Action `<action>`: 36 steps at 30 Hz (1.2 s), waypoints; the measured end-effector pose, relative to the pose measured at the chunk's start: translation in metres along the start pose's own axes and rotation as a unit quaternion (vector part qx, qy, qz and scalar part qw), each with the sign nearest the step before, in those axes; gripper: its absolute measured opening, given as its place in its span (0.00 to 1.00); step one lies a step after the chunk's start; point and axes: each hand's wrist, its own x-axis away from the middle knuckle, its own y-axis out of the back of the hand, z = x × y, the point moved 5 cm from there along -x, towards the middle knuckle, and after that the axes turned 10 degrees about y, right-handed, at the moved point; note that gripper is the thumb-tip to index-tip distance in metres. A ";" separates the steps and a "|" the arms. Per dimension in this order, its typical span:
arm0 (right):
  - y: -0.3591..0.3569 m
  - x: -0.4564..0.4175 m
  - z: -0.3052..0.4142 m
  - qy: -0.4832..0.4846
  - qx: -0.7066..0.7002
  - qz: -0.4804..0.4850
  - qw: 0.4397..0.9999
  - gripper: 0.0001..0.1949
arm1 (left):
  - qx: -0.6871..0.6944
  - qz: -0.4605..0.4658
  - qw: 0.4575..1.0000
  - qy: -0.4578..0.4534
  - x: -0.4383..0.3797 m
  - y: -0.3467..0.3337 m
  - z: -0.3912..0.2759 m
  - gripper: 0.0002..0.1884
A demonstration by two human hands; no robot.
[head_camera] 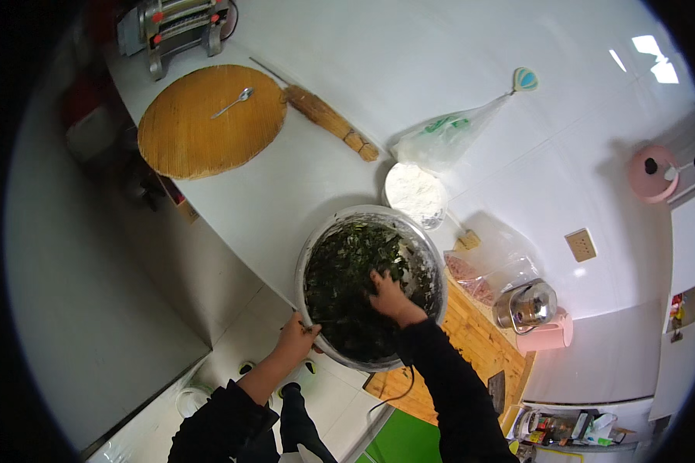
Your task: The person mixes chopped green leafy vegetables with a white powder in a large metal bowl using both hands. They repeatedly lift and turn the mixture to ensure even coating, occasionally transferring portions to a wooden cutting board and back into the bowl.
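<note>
A large round metal basin (303, 272) stands near the counter's edge, partly filled with chopped dark green leaves (341, 278) dusted with white powder. My right hand (395, 300) reaches into it from above, fingers spread on the leaves; whether it pinches any of them I cannot tell. On the lower left rim of the basin, my left hand (299, 338) grips with the thumb over the edge, and bits of leaf stick to its skin. Just behind the basin sits a clear container of white flour (415, 194).
A round slatted board (208, 139) bears a metal spoon (233, 103); a straw brush (330, 118) lies beside it. A pasta machine (179, 29) stands at the far left. To the right are a wooden cutting board (469, 341), a cleaver (496, 392), a plastic bag (498, 254) and a pink jug (547, 335).
</note>
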 end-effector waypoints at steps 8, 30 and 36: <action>-0.001 0.058 -0.069 -0.082 -0.057 0.033 0.994 0.35 | 0.058 -0.006 0.998 -0.012 -0.007 0.038 -0.035 0.10; 0.001 -0.015 -0.027 -0.061 -0.056 -0.014 0.996 0.40 | 0.121 -0.001 0.992 0.031 0.012 0.015 0.007 0.33; 0.019 0.067 -0.014 -0.044 0.034 0.044 0.997 0.30 | 0.073 -0.032 0.997 0.012 -0.006 0.044 -0.013 0.34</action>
